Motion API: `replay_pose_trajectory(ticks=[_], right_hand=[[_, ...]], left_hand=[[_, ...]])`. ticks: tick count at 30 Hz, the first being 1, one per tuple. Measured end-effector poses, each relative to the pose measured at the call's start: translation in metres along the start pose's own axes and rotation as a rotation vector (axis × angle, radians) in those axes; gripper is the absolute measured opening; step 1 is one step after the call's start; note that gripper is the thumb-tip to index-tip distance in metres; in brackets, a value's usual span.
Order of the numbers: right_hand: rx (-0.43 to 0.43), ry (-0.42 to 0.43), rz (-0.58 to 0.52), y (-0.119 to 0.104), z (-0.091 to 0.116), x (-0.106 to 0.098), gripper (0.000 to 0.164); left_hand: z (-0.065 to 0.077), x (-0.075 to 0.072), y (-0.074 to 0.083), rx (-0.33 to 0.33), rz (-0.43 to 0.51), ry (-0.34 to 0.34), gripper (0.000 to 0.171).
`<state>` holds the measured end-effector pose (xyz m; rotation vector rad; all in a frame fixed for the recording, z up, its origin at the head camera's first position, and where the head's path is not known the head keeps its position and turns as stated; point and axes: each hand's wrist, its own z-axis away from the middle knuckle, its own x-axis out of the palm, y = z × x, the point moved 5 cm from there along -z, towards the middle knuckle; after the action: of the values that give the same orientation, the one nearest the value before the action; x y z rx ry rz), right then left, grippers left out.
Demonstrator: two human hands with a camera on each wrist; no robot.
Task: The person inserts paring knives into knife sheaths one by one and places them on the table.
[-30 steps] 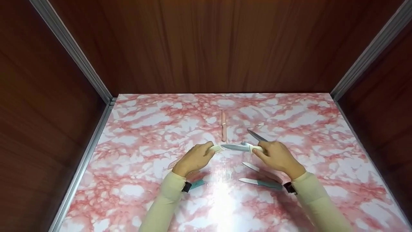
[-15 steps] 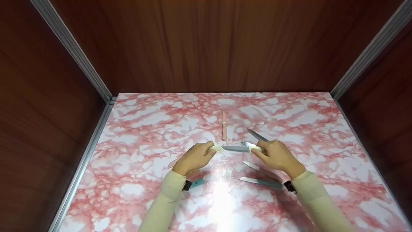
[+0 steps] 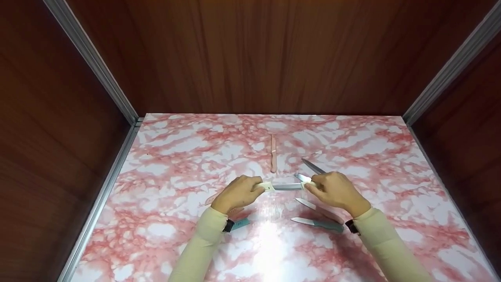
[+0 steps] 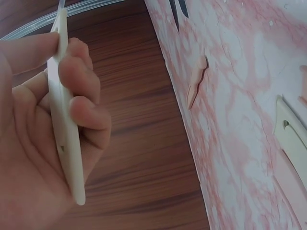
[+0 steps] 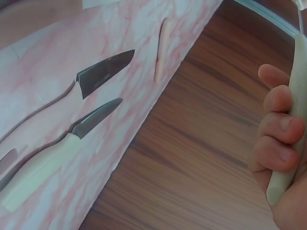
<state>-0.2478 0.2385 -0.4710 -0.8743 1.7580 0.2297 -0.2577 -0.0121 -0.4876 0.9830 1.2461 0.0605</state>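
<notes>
My left hand (image 3: 238, 192) grips a cream blade sheath (image 4: 69, 148) over the middle of the table, its fingers curled round it in the left wrist view. My right hand (image 3: 337, 192) grips the cream handle of a knife (image 5: 277, 189). The knife's blade (image 3: 287, 187) lies level between the hands and points left; its tip meets the mouth of the sheath and is hidden there. Beneath the right hand lie a dark-bladed knife (image 3: 312, 166) with a pink handle (image 5: 53, 112) and a smaller knife (image 5: 98, 117) with a pale handle.
A pink knife (image 3: 273, 160) lies beyond the hands. Near the right wrist lie a green-handled knife (image 3: 328, 226) and a brownish-pink-handled knife (image 3: 328, 213). By the left wrist are a green sheath (image 3: 240, 223), a pink sheath (image 3: 211, 199) and a cream sheath (image 4: 290, 127).
The held sheath and knife have come into line and moved slightly nearer to me. The blade's tip, visible before, is now hidden at the sheath's mouth.
</notes>
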Motion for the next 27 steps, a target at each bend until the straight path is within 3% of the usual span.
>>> replay_pose_trajectory(ticks=[7, 18, 27], right_hand=[[0.0, -0.016, 0.002, -0.004, -0.003, 0.005, 0.034], [-0.028, -0.011, -0.027, -0.005, -0.003, 0.01, 0.029], [-0.033, -0.025, -0.042, -0.008, -0.003, 0.01, 0.031]], left_hand=[[0.0, 0.003, 0.003, 0.002, -0.003, -0.034, 0.024], [-0.001, 0.003, 0.005, -0.011, -0.02, -0.027, 0.024], [-0.002, 0.005, 0.01, -0.011, -0.086, -0.024, 0.025]])
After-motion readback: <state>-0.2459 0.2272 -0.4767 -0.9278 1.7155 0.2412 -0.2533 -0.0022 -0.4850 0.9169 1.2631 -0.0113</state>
